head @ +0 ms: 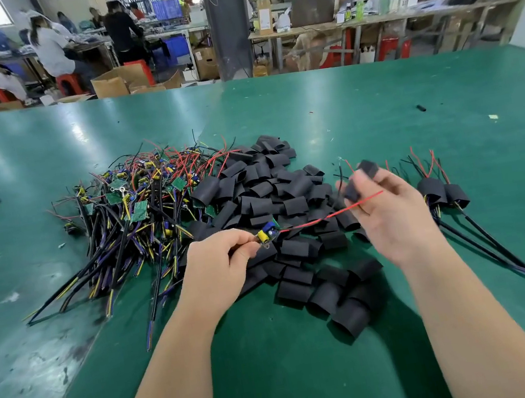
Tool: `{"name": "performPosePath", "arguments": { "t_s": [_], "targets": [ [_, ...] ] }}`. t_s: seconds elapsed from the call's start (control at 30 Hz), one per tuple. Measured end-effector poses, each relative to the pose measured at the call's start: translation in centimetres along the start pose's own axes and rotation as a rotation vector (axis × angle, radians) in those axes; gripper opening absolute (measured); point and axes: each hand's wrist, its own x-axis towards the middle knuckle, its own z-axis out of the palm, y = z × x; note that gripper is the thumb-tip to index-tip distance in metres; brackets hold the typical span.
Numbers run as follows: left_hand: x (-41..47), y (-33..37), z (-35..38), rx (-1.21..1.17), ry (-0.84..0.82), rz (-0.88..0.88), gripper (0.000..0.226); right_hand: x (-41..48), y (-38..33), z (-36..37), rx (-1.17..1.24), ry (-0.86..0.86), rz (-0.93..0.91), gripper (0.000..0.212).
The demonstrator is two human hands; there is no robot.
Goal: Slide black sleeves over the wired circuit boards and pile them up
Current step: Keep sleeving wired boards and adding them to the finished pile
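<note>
Left hand [216,264] pinched the board [267,233] by its near end between thumb and fingertips, with the yellow and blue parts clear of the grip. It was held low over the sleeve heap [272,204].

The red wire [335,213] ran from the board, slightly slack, across to the right hand [390,209]. That hand was curled round a sleeve [368,166], raised above the table [314,362]. The hand was blurred, so I could not tell which fingers had the wire, or whether the wire had entered the sleeve.

Judged step: threading the leads through the sleeve, ahead of sliding it onto the board.

To do it well:
- Gather the red and black leads together so both enter the mouth, not one alone.
- Squeeze the flat sleeve on its edges so it opens round.
- Keep the wire taut between the hands and draw the sleeve along it.
- Keep the left pinch at the cable end, so the fingers don't block the sleeve.

Unsleeved boards [139,211] lay left of the heap. Finished pieces [442,191] lay to the right, just beyond the right hand.
</note>
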Motion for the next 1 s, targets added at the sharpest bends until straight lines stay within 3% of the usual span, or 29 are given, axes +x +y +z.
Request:
{"name": "performPosePath", "arguments": {
  "t_s": [0.07,0.17,0.37,0.63,1.0],
  "targets": [
    [0.1,-0.3,-0.3,-0.007,-0.098,-0.028,0.012,0.0,-0.6,-0.3,0.299,-0.034,0.103,0.013],
    [0.2,-0.4,-0.7,-0.020,-0.196,-0.026,0.021,-0.2,-0.9,0.1,0.428,-0.061,0.122,0.020],
    [0.0,0.1,-1.1,-0.009,-0.272,-0.009,0.027,-0.6,-0.7,1.0,0.398,-0.180,0.122,0.027],
    [0.1,0.0,-1.3,-0.049,-0.222,-0.015,0.030,-0.6,-0.9,0.8,0.323,-0.148,0.136,0.036],
    [0.1,0.1,-1.6,-0.099,-0.146,-0.051,0.027,-1.1,-1.6,0.5,0.312,-0.239,0.239,0.038]
  ]
}}
